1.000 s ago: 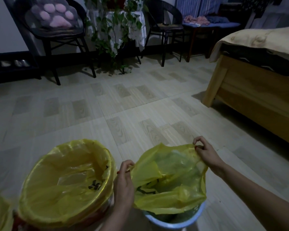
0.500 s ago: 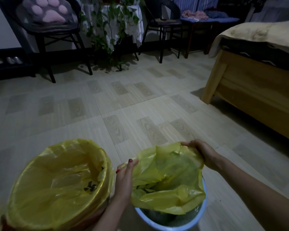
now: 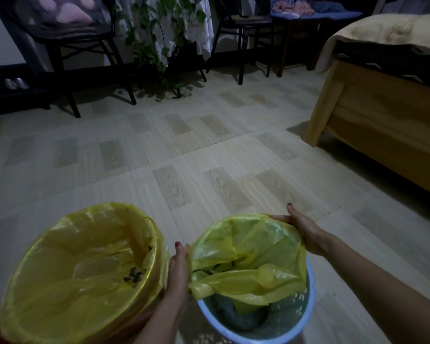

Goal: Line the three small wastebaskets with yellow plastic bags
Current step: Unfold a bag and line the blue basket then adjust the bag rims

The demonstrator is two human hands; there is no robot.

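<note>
Hands, left (image 3: 179, 271) and right (image 3: 305, 232), pinching yellow bag (image 3: 246, 259) mouth over blue wastebasket (image 3: 308, 306): spread wide, fold evenly over rim.

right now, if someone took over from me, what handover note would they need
Left hand: grip shut on the near-left edge of the loose yellow bag.
Right hand: grip shut on its far-right edge.
The bag is spread open over the blue basket; the near rim is uncovered.
Done: the left basket's bag is folded over its rim. A third yellow bag only peeks in at the left edge.
Left: pull the loose bag down around the blue rim, then check the third.
</note>
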